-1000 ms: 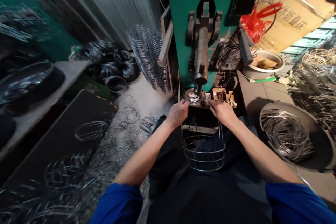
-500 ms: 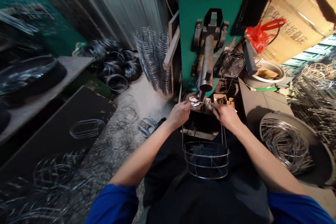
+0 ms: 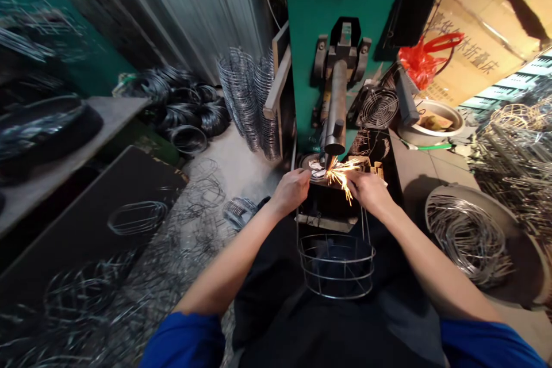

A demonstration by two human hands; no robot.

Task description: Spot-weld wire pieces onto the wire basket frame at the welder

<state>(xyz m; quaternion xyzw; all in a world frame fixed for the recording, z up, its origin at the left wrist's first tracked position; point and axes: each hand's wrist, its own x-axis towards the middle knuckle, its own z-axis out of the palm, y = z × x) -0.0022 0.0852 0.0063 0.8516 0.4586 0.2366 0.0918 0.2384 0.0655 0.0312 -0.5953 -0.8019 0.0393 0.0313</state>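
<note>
- Your left hand [image 3: 291, 191] was curled shut on the wire basket's upper wires, fingers partly hidden.
- Your right hand [image 3: 367, 192] pinched the same wires, fingers pressed together, just beside the sparks [image 3: 340, 175].
- The wire basket [image 3: 336, 267] hung below both hands, over your lap, its uprights running up to the welder.
- The sparks flew from under the electrode [image 3: 329, 146] of the green spot welder [image 3: 310, 29], right between your hands.
- A pan of bent wire [image 3: 468, 238] sat off to your right.
- Stacked wire rings [image 3: 245, 103] stood left of the welder, with black wire coils [image 3: 185, 106] beyond.
</note>
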